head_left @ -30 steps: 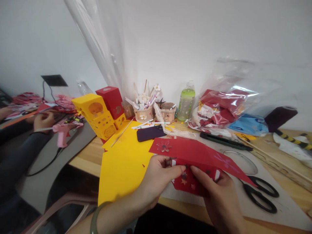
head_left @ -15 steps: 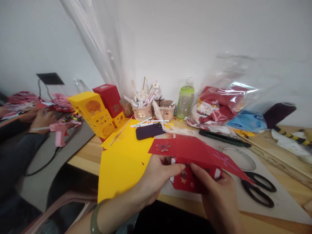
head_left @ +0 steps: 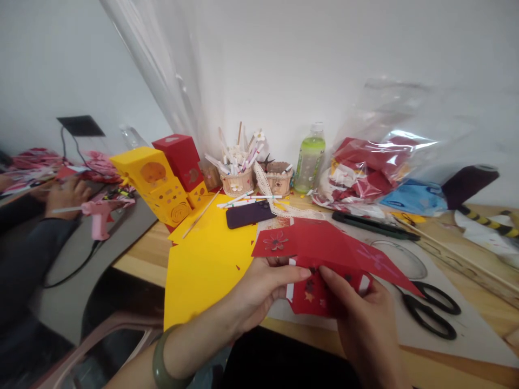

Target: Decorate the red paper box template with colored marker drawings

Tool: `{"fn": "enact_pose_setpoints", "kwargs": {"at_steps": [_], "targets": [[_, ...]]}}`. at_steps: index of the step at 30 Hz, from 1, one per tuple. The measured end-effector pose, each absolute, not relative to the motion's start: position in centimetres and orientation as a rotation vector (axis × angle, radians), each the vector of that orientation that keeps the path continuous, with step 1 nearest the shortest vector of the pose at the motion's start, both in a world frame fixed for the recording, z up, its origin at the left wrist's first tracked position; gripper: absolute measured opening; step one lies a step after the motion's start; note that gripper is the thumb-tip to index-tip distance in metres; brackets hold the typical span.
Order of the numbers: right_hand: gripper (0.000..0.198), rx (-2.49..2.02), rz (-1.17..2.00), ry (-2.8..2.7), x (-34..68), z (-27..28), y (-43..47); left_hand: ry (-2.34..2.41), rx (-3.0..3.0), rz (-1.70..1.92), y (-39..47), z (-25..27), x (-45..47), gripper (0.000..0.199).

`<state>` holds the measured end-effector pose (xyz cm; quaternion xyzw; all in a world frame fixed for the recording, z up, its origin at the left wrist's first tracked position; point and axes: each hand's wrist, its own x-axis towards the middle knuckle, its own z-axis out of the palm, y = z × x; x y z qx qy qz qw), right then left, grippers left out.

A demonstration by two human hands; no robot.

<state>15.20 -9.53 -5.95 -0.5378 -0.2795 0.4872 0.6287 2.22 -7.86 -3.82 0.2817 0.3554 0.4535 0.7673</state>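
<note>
Between my two hands is a folded piece of red card (head_left: 320, 237) with flower and star cut-outs and white strips along its edges. My left hand (head_left: 267, 286) grips its left side, thumb on the front and fingers behind. On the right side my right hand (head_left: 357, 308) pinches it the same way, its thumb near the left thumb. Black-handled scissors (head_left: 433, 319) lie to the right, their blades partly hidden under the card. A yellow sheet (head_left: 203, 270) lies left of my hands, with a dark phone (head_left: 249, 214) on its far edge.
Yellow and red paper boxes (head_left: 156, 183) stand at the back left. Behind are a basket of pens (head_left: 237, 181), a green bottle (head_left: 310, 156) and a plastic bag (head_left: 368, 167). A box cutter (head_left: 375, 226) lies right. At far left, another person's hand (head_left: 67, 197) is near a pink glue gun (head_left: 97, 216).
Both hands keep hold of the red card, which sits almost the same. The view has shifted slightly, and the thumbs have moved a little along the card.
</note>
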Motion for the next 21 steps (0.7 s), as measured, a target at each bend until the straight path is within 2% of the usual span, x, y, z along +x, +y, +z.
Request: {"fn": "enact_pose_setpoints", "kwargs": {"at_steps": [8, 14, 17, 19, 21], "targets": [[0.032, -1.271, 1.074, -0.697, 15.3, -6.4, -9.4, 0.841, 0.576, 0.995, -7.9, -3.6, 2.4, 0.03], [0.034, -1.281, 1.084, -0.913, 16.3, -6.5, -9.4, 0.829, 0.633, 1.119, -7.9, -3.7, 2.5, 0.023], [0.034, -1.461, 0.776, -1.242, 17.9, -6.5, -10.6, 0.906, 0.635, 1.208, -7.6, -3.7, 2.3, 0.017], [0.03, -1.622, 0.342, -1.305, 18.8, -6.1, -11.7, 0.923, 0.653, 1.252, -7.5, -3.7, 2.3, 0.015], [0.016, -1.575, -0.005, -1.395, 19.0, -5.4, -12.4, 0.928, 0.679, 1.281, -7.5, -3.7, 2.4, 0.015]]}}
